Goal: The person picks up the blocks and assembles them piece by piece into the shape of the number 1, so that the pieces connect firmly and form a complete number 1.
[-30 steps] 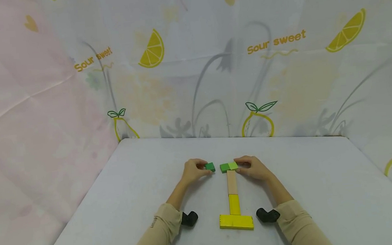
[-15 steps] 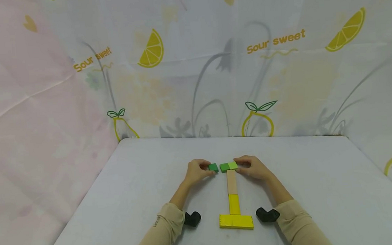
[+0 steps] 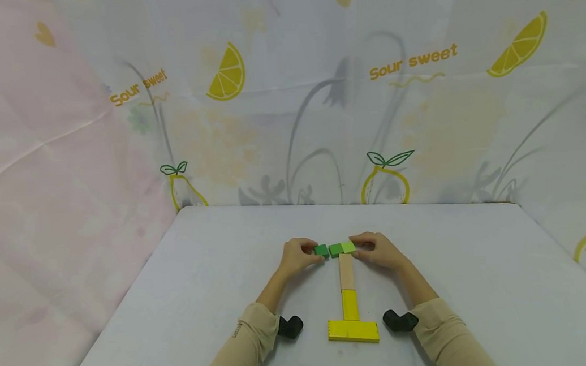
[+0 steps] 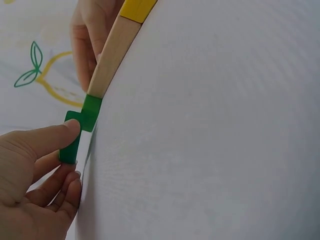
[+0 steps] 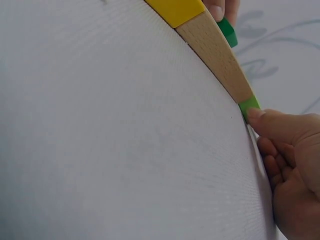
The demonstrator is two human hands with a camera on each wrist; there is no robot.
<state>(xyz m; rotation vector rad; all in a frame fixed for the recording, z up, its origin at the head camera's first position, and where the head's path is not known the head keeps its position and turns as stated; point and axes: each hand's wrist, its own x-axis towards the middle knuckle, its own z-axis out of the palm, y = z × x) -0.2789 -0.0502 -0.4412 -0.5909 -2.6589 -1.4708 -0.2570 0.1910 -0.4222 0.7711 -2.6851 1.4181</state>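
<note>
My left hand [image 3: 297,256] pinches a dark green block [image 3: 321,251] between thumb and fingers, a small gap left of a mid-green block [image 3: 336,251]. Against that one lies a light green block [image 3: 348,247], which my right hand [image 3: 379,250] pinches at its right side; the thumb shows on it in the right wrist view. Below the two touching green blocks runs a plain wooden block [image 3: 347,271], end to end with a yellow block [image 3: 350,305]. A wider yellow block [image 3: 353,331] lies crosswise at the near end of this line.
Everything lies on a white table [image 3: 216,256]. A patterned cloth [image 3: 286,92] with lemon prints hangs behind it. A black device [image 3: 290,327] sits at the left wrist, and another black device [image 3: 401,321] at the right wrist.
My left hand has moved right with the dark green block, narrowing the gap to the mid-green block. My right hand and the other blocks look unmoved.
</note>
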